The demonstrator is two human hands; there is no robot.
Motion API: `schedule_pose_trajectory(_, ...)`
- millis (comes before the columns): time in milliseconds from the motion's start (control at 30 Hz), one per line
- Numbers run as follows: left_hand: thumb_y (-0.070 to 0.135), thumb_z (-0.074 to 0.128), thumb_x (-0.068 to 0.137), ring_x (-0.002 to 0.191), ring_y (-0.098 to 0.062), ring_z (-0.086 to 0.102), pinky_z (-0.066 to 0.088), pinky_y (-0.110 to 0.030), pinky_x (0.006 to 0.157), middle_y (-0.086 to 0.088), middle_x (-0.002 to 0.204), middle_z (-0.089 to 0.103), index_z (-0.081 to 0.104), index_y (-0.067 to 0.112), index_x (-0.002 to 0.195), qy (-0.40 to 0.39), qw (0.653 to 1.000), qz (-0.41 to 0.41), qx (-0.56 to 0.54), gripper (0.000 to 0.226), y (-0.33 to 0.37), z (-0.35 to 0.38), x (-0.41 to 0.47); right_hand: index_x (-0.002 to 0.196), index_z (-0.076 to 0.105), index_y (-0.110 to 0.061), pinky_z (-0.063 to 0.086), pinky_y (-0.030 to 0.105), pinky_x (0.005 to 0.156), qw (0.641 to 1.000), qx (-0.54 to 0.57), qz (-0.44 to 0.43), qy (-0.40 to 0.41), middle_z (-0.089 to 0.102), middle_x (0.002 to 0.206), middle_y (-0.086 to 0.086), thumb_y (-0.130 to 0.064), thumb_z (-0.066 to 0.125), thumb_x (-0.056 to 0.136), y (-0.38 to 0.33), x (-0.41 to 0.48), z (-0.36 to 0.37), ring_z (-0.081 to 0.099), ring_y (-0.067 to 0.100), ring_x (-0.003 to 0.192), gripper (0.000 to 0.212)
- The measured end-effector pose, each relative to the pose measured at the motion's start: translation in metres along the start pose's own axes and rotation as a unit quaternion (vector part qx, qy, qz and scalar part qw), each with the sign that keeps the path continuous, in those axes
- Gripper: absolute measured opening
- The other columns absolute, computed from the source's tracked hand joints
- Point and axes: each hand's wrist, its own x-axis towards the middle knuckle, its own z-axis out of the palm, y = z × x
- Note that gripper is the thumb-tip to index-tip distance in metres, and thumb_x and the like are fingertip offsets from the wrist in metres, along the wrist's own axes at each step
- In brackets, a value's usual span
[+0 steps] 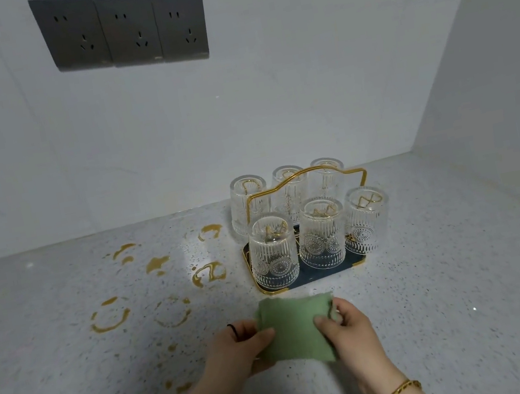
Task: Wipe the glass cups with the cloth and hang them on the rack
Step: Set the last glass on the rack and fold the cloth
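- A pale speckled counter (438, 269) runs into a corner of white wall, with three dark sockets (121, 30) high on the left.
- Brown ring stains (110, 318), cup-sized, are scattered over the counter's left half.
- A gold wire rack (303, 177) stands at the back right, its arched handle rising from a dark tray (314, 274) with gold trim.
- Six glass cups (272, 246) sit mouth-down over the rack's pegs in two rows of three, rims in the tray. None stands on the counter. All look empty, and I cannot tell whether the tray holds any liquid.
- The cups are probably fairly heavy, rigid and breakable. Their ribbed, embossed sides should give fingers some purchase, so the safest hold is around the body, lifting straight up off the peg.
- A green cloth (293, 333) is held just in front of the tray, above the counter. It looks soft, light and limp, easy to bunch inside a cup.
- The left hand (233, 350) pinches the cloth's left edge with thumb on top, and the right hand (347, 327) pinches the right edge the same way.
- A gold bracelet (399, 393) circles the right wrist.
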Motion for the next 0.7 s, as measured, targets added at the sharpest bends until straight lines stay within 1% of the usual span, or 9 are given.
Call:
schedule_pose_trajectory(100, -0.003, 0.060, 0.084, 0.066, -0.016, 0.057, 0.050, -0.015, 0.046, -0.009, 0.078, 0.059, 0.058, 0.003, 0.080, -0.016, 0.998, 0.003, 0.062, 0.007, -0.014, 0.012, 0.007, 0.106, 0.056, -0.007, 0.047, 0.018, 0.066, 0.996, -0.075, -0.023, 0.029, 0.061, 0.087, 0.006, 0.005, 0.055, 0.083, 0.002, 0.016, -0.014, 0.056, 0.016, 0.076, 0.026)
schedule_pose_trajectory(167, 0.002, 0.062, 0.084, 0.072, -0.011, 0.055, 0.047, -0.013, 0.056, -0.002, 0.083, 0.058, 0.057, 0.007, 0.092, 0.014, 0.988, 0.051, 0.144, 0.011, -0.020, 0.017, 0.014, 0.126, 0.044, -0.009, 0.043, 0.025, 0.085, 0.982, -0.174, -0.055, 0.047, 0.053, 0.107, 0.005, 0.001, 0.057, 0.083, 0.008, 0.024, -0.024, 0.053, 0.020, 0.098, 0.045)
schedule_pose_trajectory(233, 0.011, 0.060, 0.087, 0.088, -0.011, 0.055, 0.044, -0.014, 0.070, 0.007, 0.096, 0.053, 0.052, 0.014, 0.110, 0.051, 0.955, 0.123, 0.263, 0.025, -0.029, 0.014, 0.018, 0.131, 0.041, -0.011, 0.031, 0.022, 0.101, 0.947, -0.298, -0.111, 0.050, 0.047, 0.123, 0.003, -0.002, 0.055, 0.084, 0.019, 0.025, -0.031, 0.044, 0.021, 0.118, 0.050)
schedule_pose_trajectory(300, 0.030, 0.047, 0.092, 0.114, -0.012, 0.048, 0.038, -0.018, 0.092, 0.015, 0.119, 0.043, 0.047, 0.021, 0.126, 0.024, 0.880, 0.202, 0.430, 0.035, -0.036, 0.009, 0.018, 0.120, 0.056, -0.015, 0.026, 0.014, 0.101, 0.892, -0.400, -0.208, 0.032, 0.055, 0.124, 0.000, 0.002, 0.060, 0.078, 0.030, 0.021, -0.032, 0.048, 0.019, 0.118, 0.046)
schedule_pose_trajectory(367, 0.044, 0.029, 0.084, 0.124, -0.004, 0.042, 0.032, -0.016, 0.102, 0.025, 0.128, 0.034, 0.050, 0.028, 0.128, -0.018, 0.808, 0.252, 0.532, 0.051, -0.043, 0.007, 0.014, 0.091, 0.072, -0.023, 0.040, 0.014, 0.091, 0.835, -0.473, -0.283, -0.007, 0.070, 0.101, -0.006, 0.001, 0.078, 0.053, 0.044, 0.019, -0.029, 0.064, 0.013, 0.095, 0.045)
schedule_pose_trajectory(433, 0.040, 0.036, 0.072, 0.100, 0.002, 0.061, 0.045, -0.012, 0.085, 0.026, 0.111, 0.059, 0.070, 0.032, 0.100, -0.068, 0.770, 0.257, 0.580, 0.045, -0.049, 0.009, 0.015, 0.067, 0.072, -0.030, 0.049, 0.016, 0.076, 0.792, -0.521, -0.317, -0.024, 0.072, 0.081, -0.013, -0.008, 0.086, 0.028, 0.056, 0.020, -0.027, 0.068, 0.006, 0.074, 0.047)
schedule_pose_trajectory(500, 0.039, 0.036, 0.068, 0.076, 0.004, 0.067, 0.050, -0.010, 0.068, 0.024, 0.084, 0.070, 0.074, 0.037, 0.071, -0.059, 0.724, 0.267, 0.633, 0.038, -0.049, 0.015, 0.015, 0.062, 0.070, -0.032, 0.053, 0.021, 0.072, 0.777, -0.542, -0.320, -0.019, 0.072, 0.080, -0.015, -0.012, 0.087, 0.022, 0.057, 0.024, -0.026, 0.068, 0.005, 0.073, 0.048)
schedule_pose_trajectory(600, 0.042, 0.034, 0.068, 0.085, 0.004, 0.067, 0.050, -0.011, 0.075, 0.024, 0.096, 0.068, 0.074, 0.036, 0.083, -0.092, 0.712, 0.241, 0.652, 0.043, -0.039, 0.023, 0.010, 0.060, 0.069, -0.034, 0.054, 0.023, 0.072, 0.752, -0.573, -0.325, -0.004, 0.072, 0.080, -0.018, -0.012, 0.087, 0.017, 0.055, 0.036, -0.036, 0.069, 0.003, 0.073, 0.052)
schedule_pose_trajectory(700, 0.057, 0.003, 0.062, 0.136, -0.002, 0.028, 0.020, -0.021, 0.112, 0.021, 0.145, 0.029, 0.043, 0.029, 0.137, -0.076, 0.748, 0.263, 0.605, 0.089, -0.042, 0.027, 0.023, 0.064, 0.070, -0.032, 0.053, 0.019, 0.069, 0.764, -0.564, -0.314, -0.005, 0.073, 0.082, -0.015, -0.006, 0.087, 0.018, 0.057, 0.046, -0.042, 0.070, 0.006, 0.074, 0.056)
